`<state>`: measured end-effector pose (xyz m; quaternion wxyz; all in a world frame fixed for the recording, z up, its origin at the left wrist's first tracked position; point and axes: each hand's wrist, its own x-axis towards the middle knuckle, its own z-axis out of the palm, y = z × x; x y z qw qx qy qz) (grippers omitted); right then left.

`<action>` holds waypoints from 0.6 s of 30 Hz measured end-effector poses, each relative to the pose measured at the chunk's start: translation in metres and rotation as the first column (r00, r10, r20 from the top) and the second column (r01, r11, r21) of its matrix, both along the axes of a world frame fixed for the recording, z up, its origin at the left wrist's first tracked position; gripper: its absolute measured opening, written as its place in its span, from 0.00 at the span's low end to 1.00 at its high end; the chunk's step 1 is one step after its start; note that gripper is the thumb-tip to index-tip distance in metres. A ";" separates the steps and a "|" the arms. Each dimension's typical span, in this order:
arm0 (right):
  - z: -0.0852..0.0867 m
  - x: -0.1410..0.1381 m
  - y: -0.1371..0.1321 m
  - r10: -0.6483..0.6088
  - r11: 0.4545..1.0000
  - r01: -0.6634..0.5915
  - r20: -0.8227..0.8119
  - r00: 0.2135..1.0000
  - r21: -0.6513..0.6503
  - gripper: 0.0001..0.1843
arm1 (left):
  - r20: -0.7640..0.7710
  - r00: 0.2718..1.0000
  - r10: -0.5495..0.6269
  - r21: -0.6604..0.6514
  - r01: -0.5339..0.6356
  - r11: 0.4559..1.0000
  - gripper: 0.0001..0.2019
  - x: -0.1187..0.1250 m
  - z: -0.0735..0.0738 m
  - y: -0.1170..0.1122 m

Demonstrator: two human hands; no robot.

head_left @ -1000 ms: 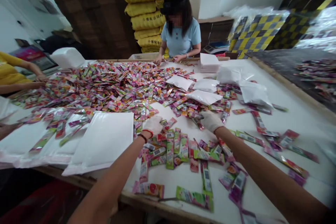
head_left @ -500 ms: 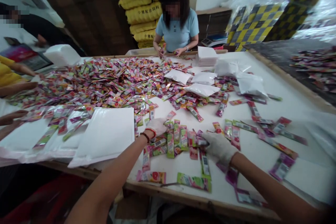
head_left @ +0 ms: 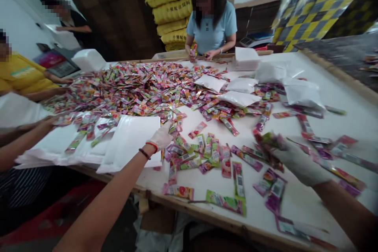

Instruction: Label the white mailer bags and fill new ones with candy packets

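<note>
My left hand, in a white glove, reaches beside the corner of a stack of white padded envelopes. Its index finger stretches out to small printed sachets at the near edge of the big heap. A bunch of sachets, blurred by motion, is gripped in my gloved right hand just over the table on the right. Between my hands lies a loose group of green and pink sachets. Nearer the front edge, a green sachet lies flat.
A large sachet heap covers the table's far left. Filled white packets lie right of it. A person in a light blue shirt handles sachets across the table. Another in yellow stands at left, with other arms reaching in.
My left hand has moved from the loose group towards the heap's near edge. My right hand has swung right, lifting a bunch of sachets. The camera view has shifted left.
</note>
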<state>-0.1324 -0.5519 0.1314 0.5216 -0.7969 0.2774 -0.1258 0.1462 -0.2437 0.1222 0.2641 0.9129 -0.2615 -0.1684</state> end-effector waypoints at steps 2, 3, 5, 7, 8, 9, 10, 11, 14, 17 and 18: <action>0.004 0.001 -0.004 -0.045 0.960 0.017 0.092 0.995 0.280 0.14 | -0.175 0.984 -0.016 -0.215 -0.023 0.976 0.18 -0.005 -0.006 0.005; 0.006 0.003 -0.005 -0.066 0.941 0.025 0.110 0.992 0.337 0.14 | -0.258 0.965 -0.046 -0.311 -0.038 0.950 0.18 -0.007 -0.007 0.006; 0.006 0.007 -0.007 -0.106 0.951 0.081 0.069 0.992 0.297 0.15 | -0.332 0.939 -0.092 -0.396 -0.050 0.917 0.17 -0.007 -0.005 0.005; 0.007 0.012 -0.009 -0.160 0.968 0.157 -0.001 0.987 0.196 0.16 | -0.244 0.969 -0.045 -0.353 -0.045 0.935 0.14 -0.003 0.003 0.005; 0.008 0.014 -0.009 -0.186 0.969 0.186 -0.016 0.982 0.165 0.17 | -0.144 0.990 0.007 -0.305 -0.051 0.951 0.13 0.000 0.008 0.005; 0.010 0.015 -0.009 -0.207 0.966 0.207 -0.022 0.978 0.151 0.18 | -0.028 0.997 0.067 -0.260 -0.072 0.963 0.12 0.003 0.014 0.005; 0.011 0.017 -0.007 -0.212 0.966 0.215 -0.032 0.977 0.147 0.19 | 0.066 0.991 0.117 -0.228 -0.099 0.969 0.12 0.004 0.019 0.006; 0.013 0.018 -0.005 -0.212 0.965 0.217 -0.051 0.976 0.145 0.20 | 0.115 0.982 0.147 -0.215 -0.120 0.969 0.12 0.004 0.022 0.007; 0.017 0.026 0.009 -0.146 0.973 0.172 -0.165 0.976 0.157 0.20 | 0.014 0.996 0.088 -0.205 -0.084 0.975 0.12 -0.009 0.023 0.011; 0.008 0.043 0.027 -0.075 0.991 0.101 -0.272 0.959 0.084 0.14 | -0.011 0.991 -0.136 -0.037 0.135 0.990 0.10 -0.038 0.009 0.009; 0.003 0.051 0.032 -0.048 0.998 0.054 -0.297 0.954 0.013 0.12 | 0.024 0.981 -0.191 0.055 0.190 0.980 0.09 -0.048 0.002 0.007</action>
